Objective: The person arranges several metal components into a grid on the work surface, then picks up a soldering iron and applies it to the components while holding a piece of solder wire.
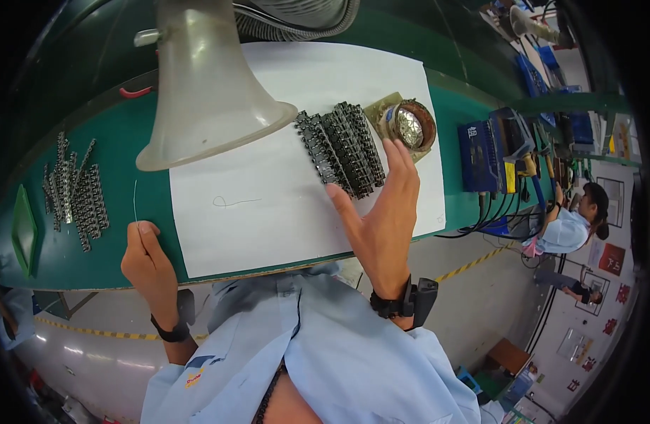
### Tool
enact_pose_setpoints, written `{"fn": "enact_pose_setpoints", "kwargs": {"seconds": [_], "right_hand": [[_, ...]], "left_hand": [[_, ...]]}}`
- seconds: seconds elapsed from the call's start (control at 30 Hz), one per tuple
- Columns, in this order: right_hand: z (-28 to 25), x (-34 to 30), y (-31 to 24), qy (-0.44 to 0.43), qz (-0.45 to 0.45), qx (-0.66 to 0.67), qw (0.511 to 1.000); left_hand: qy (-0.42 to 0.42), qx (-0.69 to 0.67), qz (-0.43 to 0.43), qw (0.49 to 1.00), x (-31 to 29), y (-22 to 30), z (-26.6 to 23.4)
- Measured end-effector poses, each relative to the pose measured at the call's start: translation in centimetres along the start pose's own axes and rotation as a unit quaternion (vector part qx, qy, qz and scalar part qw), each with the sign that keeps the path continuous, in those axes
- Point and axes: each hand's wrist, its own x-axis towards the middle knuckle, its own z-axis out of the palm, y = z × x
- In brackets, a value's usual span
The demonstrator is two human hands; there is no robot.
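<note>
One thin wire (135, 200) stands pinched in the left hand (150, 263). The right hand (385, 227) — unclenched, fingers spread — is beside dark circuit-board strips (344, 152).

The person wears a light-blue shirt (381, 367), small colourful emblem (193, 380) and black wrist straps (387, 307).

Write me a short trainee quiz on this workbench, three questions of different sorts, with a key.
1. What do the left hand's thumb and finger pinch? A) a green tray B) a thin wire C) a pencil
2. True or false: the blue box stands to the right of the white paper.
3. Which two surfaces bear groups of dark strips?

Key: 1. B. 2. True. 3. The white paper, near the right hand, and the green table, at the left.
</note>
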Motion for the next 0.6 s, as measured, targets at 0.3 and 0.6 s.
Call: {"fn": "enact_pose_setpoints", "kwargs": {"seconds": [0.3, 0.6], "right_hand": [[3.2, 4.0, 0.3, -0.077, 0.000, -0.134, 0.988], [6.3, 7.2, 0.3, 0.002, -0.024, -0.147, 0.989]], "left_hand": [[0.001, -0.001, -0.002, 1.000, -0.2, -0.1, 0.2], [0.010, -0.027, 0.019, 0.999, 0.0, -0.1, 0.0]]}}
